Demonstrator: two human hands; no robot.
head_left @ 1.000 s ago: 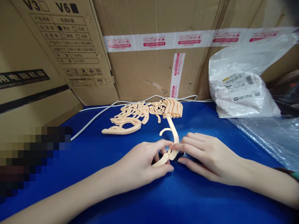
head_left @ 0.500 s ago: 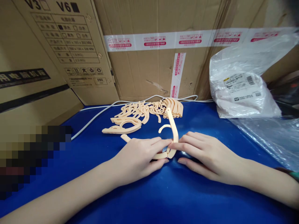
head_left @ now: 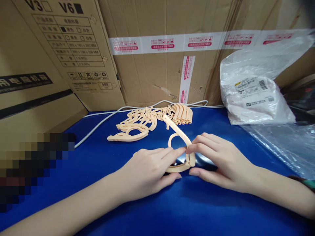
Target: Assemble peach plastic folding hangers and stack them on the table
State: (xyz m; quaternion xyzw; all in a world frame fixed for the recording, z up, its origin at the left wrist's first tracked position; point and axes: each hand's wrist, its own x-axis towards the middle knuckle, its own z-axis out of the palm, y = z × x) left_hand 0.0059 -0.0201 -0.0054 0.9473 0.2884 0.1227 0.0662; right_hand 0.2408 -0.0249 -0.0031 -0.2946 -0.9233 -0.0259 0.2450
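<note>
Centrally, a peach plastic piece [head_left: 177,131] was held between two bare hands just above a blue tabletop [head_left: 197,209]. The piece was made of two slim limbs joined at a bend, with a small hook curling off the longer limb. That limb was tilted up and away, its far tip near a pile [head_left: 137,123] of like pieces.

The left hand [head_left: 145,172] was laid palm down, wrist low, with the forefinger stretched to the bend and the thumb tucked under the lower, curved limb. The right hand [head_left: 221,164] was set opposite, fingers curved and pressed on the bend from the other side, thumb stretched low along the tabletop. Both grips were closed on the piece in a light pinch.

The hold at the bend seemed chosen so that both limbs could be governed at once, and the tabletop seemed used as a steadying rest for the forearms.

A white cable [head_left: 98,124] was run behind the pile. Cardboard boxes [head_left: 159,72] were stacked at the back. A white plastic bag [head_left: 253,95] was propped at the right, with a clear plastic sheet [head_left: 283,144] spread before it.
</note>
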